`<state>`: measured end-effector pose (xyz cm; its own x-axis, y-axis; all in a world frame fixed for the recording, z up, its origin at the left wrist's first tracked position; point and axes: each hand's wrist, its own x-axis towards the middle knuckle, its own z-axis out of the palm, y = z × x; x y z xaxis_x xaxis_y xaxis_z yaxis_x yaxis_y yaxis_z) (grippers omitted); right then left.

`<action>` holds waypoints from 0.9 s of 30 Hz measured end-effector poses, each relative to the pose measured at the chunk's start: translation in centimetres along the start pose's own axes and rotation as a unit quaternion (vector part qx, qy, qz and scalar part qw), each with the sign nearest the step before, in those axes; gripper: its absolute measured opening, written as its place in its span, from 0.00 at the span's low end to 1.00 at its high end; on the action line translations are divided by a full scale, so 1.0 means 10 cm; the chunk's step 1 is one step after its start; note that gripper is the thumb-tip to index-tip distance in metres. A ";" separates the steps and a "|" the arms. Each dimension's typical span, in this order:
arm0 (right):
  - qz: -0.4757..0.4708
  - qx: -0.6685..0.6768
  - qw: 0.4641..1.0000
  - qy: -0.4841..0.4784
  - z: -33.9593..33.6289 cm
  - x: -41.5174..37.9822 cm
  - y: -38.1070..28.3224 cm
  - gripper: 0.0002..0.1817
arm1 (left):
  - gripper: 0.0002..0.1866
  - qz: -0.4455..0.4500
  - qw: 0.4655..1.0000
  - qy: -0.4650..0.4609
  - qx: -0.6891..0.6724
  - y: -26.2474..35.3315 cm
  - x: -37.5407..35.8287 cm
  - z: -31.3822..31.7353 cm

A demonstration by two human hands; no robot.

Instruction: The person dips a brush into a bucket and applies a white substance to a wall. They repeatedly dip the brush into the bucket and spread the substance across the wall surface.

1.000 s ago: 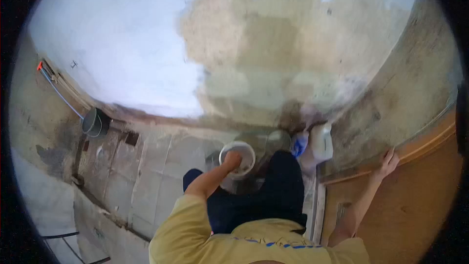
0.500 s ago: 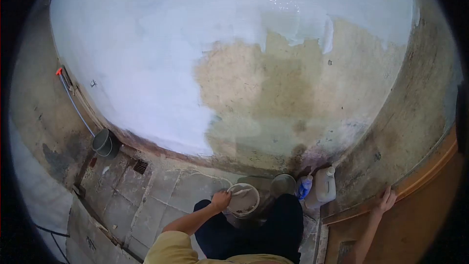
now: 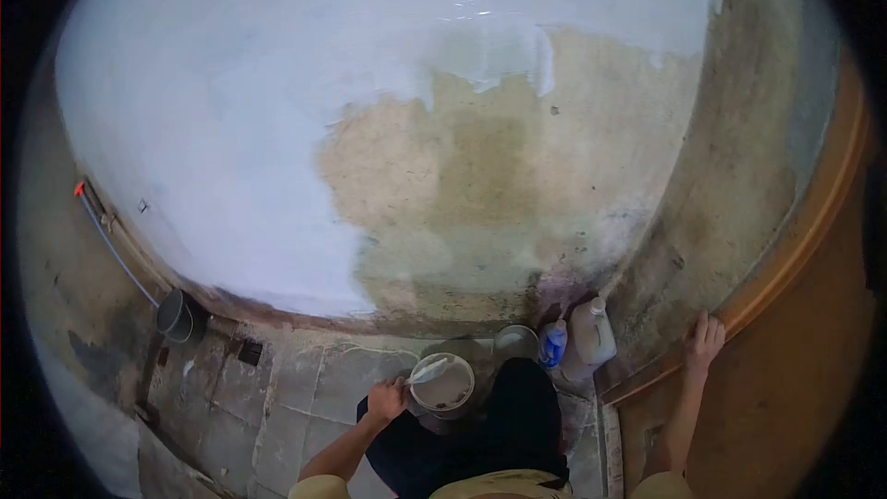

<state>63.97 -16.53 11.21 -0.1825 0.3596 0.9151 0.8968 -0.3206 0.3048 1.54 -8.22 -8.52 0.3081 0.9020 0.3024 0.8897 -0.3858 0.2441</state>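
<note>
My left hand [image 3: 386, 399] is closed on the handle of what looks like a paintbrush [image 3: 431, 371], its end coated white. The brush reaches over the rim of a white bucket [image 3: 469, 386] holding greyish-white liquid. My right hand [image 3: 707, 334] curls its fingers over the wooden door frame [image 3: 739, 319] on the right. In front stands a wall with a white, partly wet coat [image 3: 231, 129] and a bare tan patch [image 3: 388, 166] in its lower middle.
Beside the white bucket stand a second round container [image 3: 516, 342], a blue-labelled bottle [image 3: 553, 344] and a large plastic jug [image 3: 591, 337]. A dark bucket [image 3: 180, 316], a blue pole with a red end [image 3: 115, 249] and a floor drain [image 3: 249, 351] are at left.
My view has shifted right, and my left hand has drawn back slightly from the bucket with the brush still over it. My right hand stays at the frame, its fingers more curled.
</note>
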 end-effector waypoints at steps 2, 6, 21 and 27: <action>-0.023 0.009 0.999 0.031 -0.09 0.13 -0.05 0.11 | 0.10 -0.008 1.000 -0.006 0.005 -0.02 0.02 -0.07; -0.008 0.040 0.999 0.020 -0.09 0.15 -0.05 0.12 | 0.12 -0.141 0.989 -0.006 -0.050 0.14 0.24 -0.35; -0.007 0.029 0.999 0.016 -0.07 0.04 -0.03 0.12 | 0.10 0.251 0.840 0.457 0.148 2.46 3.57 -3.76; -0.014 0.041 0.999 0.019 -0.11 0.08 -0.02 0.11 | 0.09 0.271 0.820 0.448 0.230 2.54 3.80 -3.97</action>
<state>63.19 -17.08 12.19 -0.2222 0.3329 0.9164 0.9208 -0.2372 0.3095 22.50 8.51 45.78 0.5123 0.0368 0.8580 0.8000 -0.3837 -0.4612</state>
